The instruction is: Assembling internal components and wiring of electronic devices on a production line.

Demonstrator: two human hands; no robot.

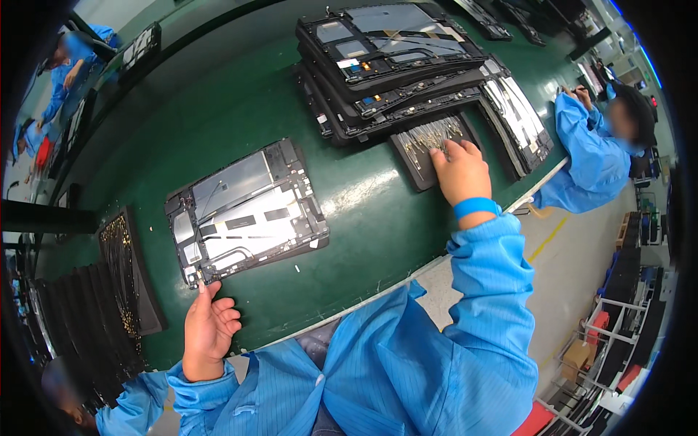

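Note:
An opened tablet (pixel 247 218), its battery and silver inner plates bare, lies on a dark pad on the green bench in front of me. My left hand (pixel 211 323) is at its near left corner, thumb and forefinger pinching the edge, the other fingers loosely curled. To the right, my right hand (pixel 463 171) reaches over a black foam tray (pixel 418 178) filled with thin cables (pixel 429 138) with gold-coloured ends. Its thumb and forefinger are closed together among the cables; the fingertips partly hide what they grip.
Behind the cable tray rises a stack of opened tablets (pixel 392 51) on black trays, with more silver-backed panels (pixel 516 109) beside it. Black trays of cables (pixel 123 269) stand at the left. Co-workers in blue sit on both sides; one blue sleeve (pixel 582 152) is at the right edge.

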